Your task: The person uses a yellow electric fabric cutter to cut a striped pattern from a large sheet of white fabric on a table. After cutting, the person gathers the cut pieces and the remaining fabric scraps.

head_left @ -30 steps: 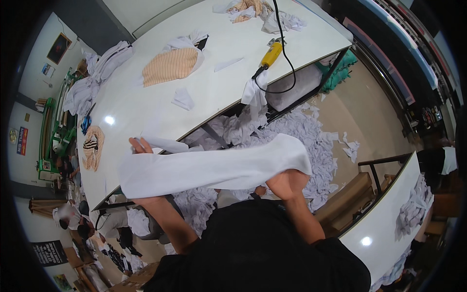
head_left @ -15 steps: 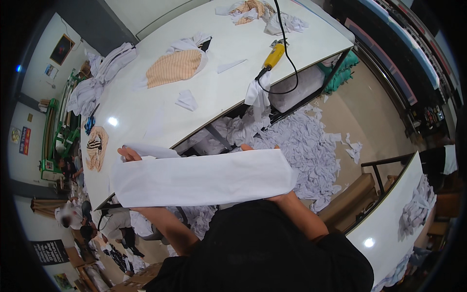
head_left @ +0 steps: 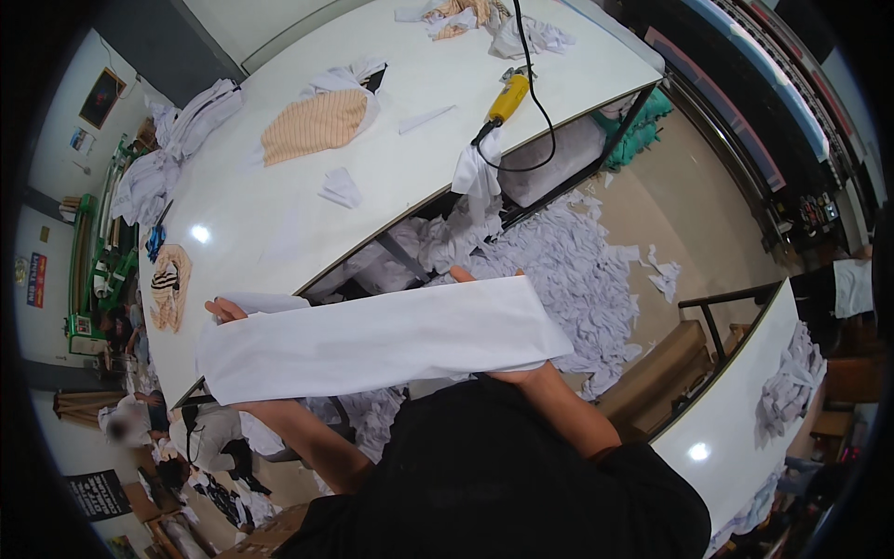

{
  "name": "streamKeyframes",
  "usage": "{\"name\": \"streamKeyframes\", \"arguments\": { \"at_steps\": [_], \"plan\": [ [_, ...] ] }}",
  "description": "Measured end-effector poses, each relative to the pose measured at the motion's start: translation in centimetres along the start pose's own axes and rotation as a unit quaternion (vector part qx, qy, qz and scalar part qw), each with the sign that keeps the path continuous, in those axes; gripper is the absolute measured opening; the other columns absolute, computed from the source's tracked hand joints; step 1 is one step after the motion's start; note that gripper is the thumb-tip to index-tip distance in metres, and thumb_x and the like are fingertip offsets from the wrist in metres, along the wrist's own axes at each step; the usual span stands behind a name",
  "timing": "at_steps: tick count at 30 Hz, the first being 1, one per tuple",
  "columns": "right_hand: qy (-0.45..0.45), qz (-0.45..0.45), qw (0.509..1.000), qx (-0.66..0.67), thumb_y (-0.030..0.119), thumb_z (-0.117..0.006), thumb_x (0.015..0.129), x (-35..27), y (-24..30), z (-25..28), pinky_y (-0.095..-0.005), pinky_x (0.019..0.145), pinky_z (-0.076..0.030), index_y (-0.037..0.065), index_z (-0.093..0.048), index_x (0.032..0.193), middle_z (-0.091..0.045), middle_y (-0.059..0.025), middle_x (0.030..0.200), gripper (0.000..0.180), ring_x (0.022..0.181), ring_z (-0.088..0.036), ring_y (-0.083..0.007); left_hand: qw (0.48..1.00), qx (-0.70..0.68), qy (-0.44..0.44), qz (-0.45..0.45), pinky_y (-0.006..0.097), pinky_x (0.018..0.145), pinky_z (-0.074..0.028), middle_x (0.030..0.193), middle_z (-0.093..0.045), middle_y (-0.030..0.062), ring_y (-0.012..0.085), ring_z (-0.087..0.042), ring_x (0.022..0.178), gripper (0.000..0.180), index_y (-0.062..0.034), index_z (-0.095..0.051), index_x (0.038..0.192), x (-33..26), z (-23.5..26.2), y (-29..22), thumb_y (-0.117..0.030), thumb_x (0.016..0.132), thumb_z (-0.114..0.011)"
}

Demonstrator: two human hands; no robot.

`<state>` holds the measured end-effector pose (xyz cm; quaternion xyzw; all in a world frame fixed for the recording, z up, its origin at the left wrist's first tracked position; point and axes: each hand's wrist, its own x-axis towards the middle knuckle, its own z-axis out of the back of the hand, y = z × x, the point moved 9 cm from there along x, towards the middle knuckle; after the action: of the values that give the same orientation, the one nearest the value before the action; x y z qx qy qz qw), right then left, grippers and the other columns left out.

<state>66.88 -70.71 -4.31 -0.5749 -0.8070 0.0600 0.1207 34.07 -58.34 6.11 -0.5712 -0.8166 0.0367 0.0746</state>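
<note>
A long, folded piece of white fabric point(head_left: 372, 337) is stretched level in front of my body, its surface smooth with faint creases. My left hand point(head_left: 226, 310) grips its left end, fingertips showing over the far edge and the palm hidden behind the cloth. At the other end, my right hand point(head_left: 523, 374) holds the lower edge, with one fingertip showing above the far edge. Some looser white cloth sticks out behind the piece, by my left fingers. The piece is held off the large white table point(head_left: 279, 228), near its edge.
On the table lie a yellow corded hand tool point(head_left: 507, 99), orange striped cloth point(head_left: 315, 126), white scraps point(head_left: 341, 187) and a white cloth pile point(head_left: 191, 126). White offcuts point(head_left: 568, 270) cover the floor beyond. A second white table point(head_left: 736, 410) stands at right; people work at far left.
The view has shifted slightly, so the table and surroundings sit further left. Both hands still hold the white fabric, which now tilts, its right end higher and its right lower corner more pointed.
</note>
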Motion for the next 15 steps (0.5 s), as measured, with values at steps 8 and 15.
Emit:
{"name": "streamKeyframes", "arguments": {
  "at_steps": [8, 15],
  "plan": [
    [0.008, 0.025, 0.995, -0.093, 0.058, -0.047, 0.104, 0.2, 0.2, -0.8, -0.0537, 0.126, -0.026, 0.017, -0.018, 0.167, -0.017, -0.0159, 0.171, 0.081, 0.157, -0.023, -0.0343, 0.994, -0.094, 0.001, 0.049, 0.057, 0.129, -0.018, 0.164, -0.026, 0.0246, 0.0378, -0.023, 0.154, 0.067, 0.0031, -0.011, 0.161, 1.6, 3.7, -2.1, -0.035, 0.11, -0.032],
    [-0.022, 0.054, 0.986, -0.154, 0.055, -0.045, 0.105, 0.9, 0.8, -2.3, -0.0523, 0.126, -0.026, 0.016, -0.018, 0.167, -0.017, -0.0161, 0.172, 0.078, 0.157, -0.023, -0.0334, 0.997, -0.045, 0.033, 0.044, 0.059, 0.127, -0.022, 0.16, -0.029, 0.0291, 0.0419, -0.03, 0.15, 0.067, 0.0018, -0.012, 0.161, 2.1, 3.2, -2.7, -0.032, 0.108, -0.037]
  ]
}}
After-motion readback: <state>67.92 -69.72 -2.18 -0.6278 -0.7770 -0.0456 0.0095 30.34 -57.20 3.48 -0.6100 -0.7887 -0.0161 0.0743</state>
